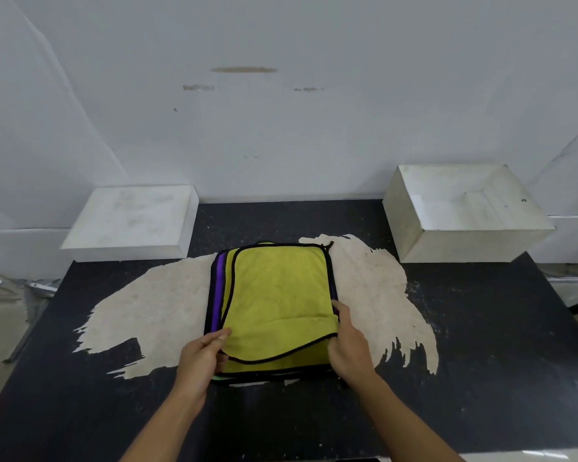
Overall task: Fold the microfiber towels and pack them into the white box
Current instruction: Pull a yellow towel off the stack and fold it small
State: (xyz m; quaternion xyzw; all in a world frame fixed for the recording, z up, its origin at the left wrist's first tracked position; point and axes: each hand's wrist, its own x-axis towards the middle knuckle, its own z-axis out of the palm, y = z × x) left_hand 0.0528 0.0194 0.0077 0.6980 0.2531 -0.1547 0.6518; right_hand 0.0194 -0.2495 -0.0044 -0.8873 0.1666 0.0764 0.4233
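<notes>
Two hands work the near edge of the yellow towel, which lies on top of a stack of towels in the middle of the worktop. My left hand pinches its near-left corner between thumb and fingers. My right hand curls round the near-right edge, where the cloth is lifted and rolled a little.

I judge this the start of a fold, with the top towel coming up off the pile. Nothing looks packed, since the white box at the far right stands open and appears empty. The next move calls for lifting one layer only, carrying the near edge over to the far edge and matching the black trim, without dragging the purple towel beneath.

The surface is dark and speckled, with a large pale worn patch under the stack. At the far left sits a low white block, perhaps the lid. Behind runs a plain grey-white wall with a few scuffs.
</notes>
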